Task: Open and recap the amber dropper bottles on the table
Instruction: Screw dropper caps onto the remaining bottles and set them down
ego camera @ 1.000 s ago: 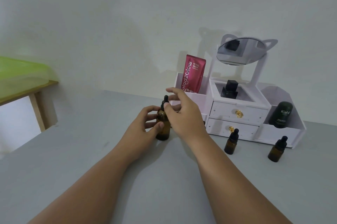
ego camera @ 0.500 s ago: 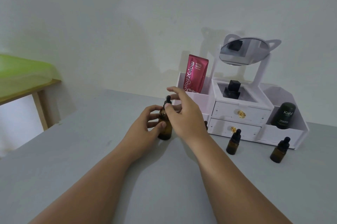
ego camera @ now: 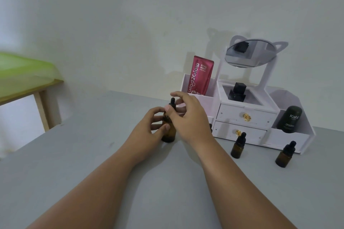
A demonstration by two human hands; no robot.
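An amber dropper bottle (ego camera: 169,132) stands upright on the grey table (ego camera: 93,163), near its middle. My left hand (ego camera: 149,130) wraps around the bottle's body from the left. My right hand (ego camera: 188,117) pinches its black dropper cap (ego camera: 172,103) between thumb and fingers, with the rubber bulb sticking up above them. Two smaller amber dropper bottles stand capped to the right, one (ego camera: 238,146) in front of the drawers and another (ego camera: 285,154) further right. A dark cap of one more bottle (ego camera: 210,126) peeks out behind my right wrist.
A white cosmetic organiser (ego camera: 247,117) with two drawers and a cat-ear mirror (ego camera: 250,53) stands against the wall. It holds a pink Glad2Glow tube (ego camera: 200,76), a black cube-capped bottle (ego camera: 237,92) and a dark Kahf container (ego camera: 290,119). A wooden table with a green cover (ego camera: 22,76) is at left.
Both hands stay on the same bottle; the right fingers have shifted slightly around the cap. The view has drifted a little.
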